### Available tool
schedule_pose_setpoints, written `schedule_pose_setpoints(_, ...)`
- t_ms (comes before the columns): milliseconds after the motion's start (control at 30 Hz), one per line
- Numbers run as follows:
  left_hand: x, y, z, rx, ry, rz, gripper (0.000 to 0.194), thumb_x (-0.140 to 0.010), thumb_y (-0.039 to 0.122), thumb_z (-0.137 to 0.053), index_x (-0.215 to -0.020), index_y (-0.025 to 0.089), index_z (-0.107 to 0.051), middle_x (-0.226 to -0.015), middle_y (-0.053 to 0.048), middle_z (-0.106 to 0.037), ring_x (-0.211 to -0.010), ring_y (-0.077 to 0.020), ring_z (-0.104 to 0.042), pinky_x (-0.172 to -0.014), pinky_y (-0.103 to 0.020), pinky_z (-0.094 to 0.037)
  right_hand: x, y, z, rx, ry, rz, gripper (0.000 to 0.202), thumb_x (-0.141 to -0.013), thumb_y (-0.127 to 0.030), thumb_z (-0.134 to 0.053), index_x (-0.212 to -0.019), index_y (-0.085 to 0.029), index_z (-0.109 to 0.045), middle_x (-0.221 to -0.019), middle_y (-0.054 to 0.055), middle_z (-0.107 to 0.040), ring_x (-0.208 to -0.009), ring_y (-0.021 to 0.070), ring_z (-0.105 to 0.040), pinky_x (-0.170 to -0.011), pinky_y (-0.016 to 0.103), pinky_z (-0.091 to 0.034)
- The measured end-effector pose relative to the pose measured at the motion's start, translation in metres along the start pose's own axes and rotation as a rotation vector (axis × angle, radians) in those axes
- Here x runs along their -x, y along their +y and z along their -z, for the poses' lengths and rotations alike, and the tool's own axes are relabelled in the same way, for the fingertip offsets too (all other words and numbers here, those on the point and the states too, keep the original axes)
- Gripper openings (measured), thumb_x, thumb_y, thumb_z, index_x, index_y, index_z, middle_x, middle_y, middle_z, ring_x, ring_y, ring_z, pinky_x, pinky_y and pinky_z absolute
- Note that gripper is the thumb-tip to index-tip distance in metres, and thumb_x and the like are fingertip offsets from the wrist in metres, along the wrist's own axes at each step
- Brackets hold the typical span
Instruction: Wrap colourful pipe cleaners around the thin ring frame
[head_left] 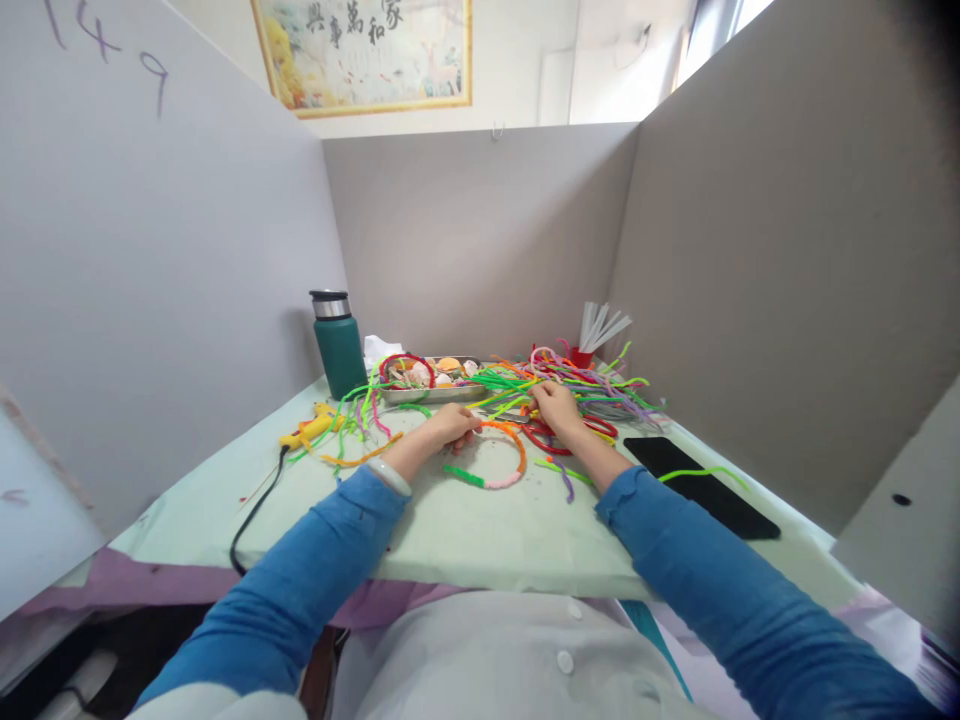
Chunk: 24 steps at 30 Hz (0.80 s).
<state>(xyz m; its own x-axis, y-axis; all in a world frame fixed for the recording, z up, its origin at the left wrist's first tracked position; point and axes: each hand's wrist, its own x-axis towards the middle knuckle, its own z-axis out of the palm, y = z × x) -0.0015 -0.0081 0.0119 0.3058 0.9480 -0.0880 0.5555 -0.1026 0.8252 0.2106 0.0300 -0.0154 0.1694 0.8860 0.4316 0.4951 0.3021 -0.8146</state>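
Near the middle of the table, my left hand is closed on one end of a curved ring wrapped in orange, pink and green. The ring hangs open at its left side, with the green end free. Farther right, my right hand is at the near edge of a pile of colourful pipe cleaners. Its fingers are bent together, and whether they pinch a strand cannot be made out. Red-handled scissors lie beneath and beside my right hand.
A green bottle stands at the back left, near a metal tray of small pieces. A yellow glue gun with a black cord lies left. White sticks stand in a red cup; a black phone lies right. Grey panels enclose the table.
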Motion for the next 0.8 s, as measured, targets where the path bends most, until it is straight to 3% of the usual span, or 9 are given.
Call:
schedule_pose_setpoints(133,0.001,0.001,-0.001,-0.088,-0.017,-0.026,0.019,-0.077,0.026,-0.049,-0.068,0.011,-0.057,-0.043,0.003,-0.048,-0.031,-0.0059,-0.039,-0.035,-0.019,-0.028,0.003,0.000,0.001,0.266,0.022,0.139,0.024,-0.077,-0.031,-0.042,-0.073,-0.017,-0.062,-0.070,0.004,-0.064,-0.064,0.0147,-0.054,-0.058,0.024,-0.037)
schedule_pose_setpoints(333,0.004,0.004,0.000,-0.153,-0.037,-0.033,0.020,-0.073,0.030,-0.055,-0.069,0.011,-0.061,-0.046,0.003,-0.052,-0.031,-0.0045,-0.036,-0.035,-0.019,-0.027,-0.001,0.002,0.004,0.412,-0.004,0.135,0.024,-0.077,-0.024,-0.043,-0.085,-0.020,-0.065,-0.087,0.004,-0.067,-0.080,0.0176,-0.058,-0.069,0.026,-0.039)
schedule_pose_setpoints(600,-0.002,-0.004,0.000,-0.174,-0.100,-0.104,0.029,-0.070,0.039,-0.057,-0.067,0.011,-0.062,-0.054,0.000,-0.058,-0.034,-0.0042,-0.037,-0.036,-0.019,-0.029,-0.015,0.015,0.021,0.439,0.100,0.058,0.026,-0.076,-0.024,-0.042,-0.086,-0.019,-0.066,-0.084,0.005,-0.067,-0.076,0.0177,-0.057,-0.065,0.026,-0.038)
schedule_pose_setpoints(800,-0.002,-0.004,0.000,-0.185,-0.096,-0.102,0.029,-0.071,0.039,-0.056,-0.066,0.012,-0.062,-0.052,0.001,-0.057,-0.035,-0.0045,-0.037,-0.036,-0.019,-0.029,-0.010,0.009,0.022,0.467,0.031,0.096,0.026,-0.076,-0.024,-0.044,-0.088,-0.019,-0.067,-0.083,0.005,-0.066,-0.074,0.0164,-0.056,-0.065,0.025,-0.038)
